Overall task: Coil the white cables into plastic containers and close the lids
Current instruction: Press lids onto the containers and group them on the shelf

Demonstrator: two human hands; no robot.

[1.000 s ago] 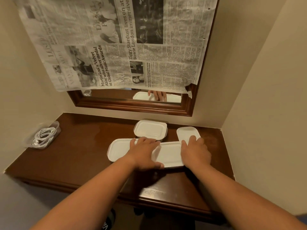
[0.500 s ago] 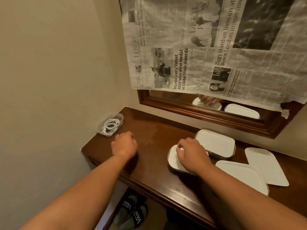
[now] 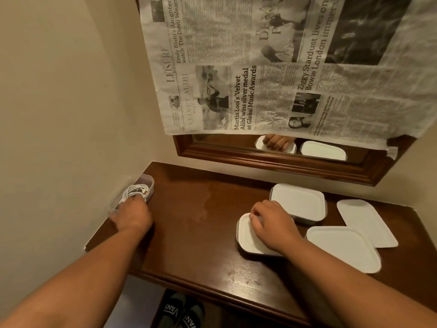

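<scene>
A clear open container (image 3: 148, 182) stands in the desk's far left corner with a coiled white cable (image 3: 135, 189) inside. My left hand (image 3: 132, 215) covers its near end, thumb on the left side and fingers curled over the rim and the cable. A lidded white container (image 3: 246, 242) sits at centre right. My right hand (image 3: 272, 224) lies on its lid, fingers curled over the far left edge. Just behind it stands a second closed container (image 3: 299, 201).
Two loose white lids (image 3: 343, 250) (image 3: 367, 223) lie at the right of the brown desk (image 3: 194, 223). A wood-framed mirror (image 3: 279, 162) hung with newspaper (image 3: 272, 67) sits on the back wall. Walls close both sides. Black shoes (image 3: 182, 311) stand below the front edge.
My view swung left. The left hand left the lids, crossed the desk and reached the cable container. The right hand moved onto the left lidded container and stays there.
</scene>
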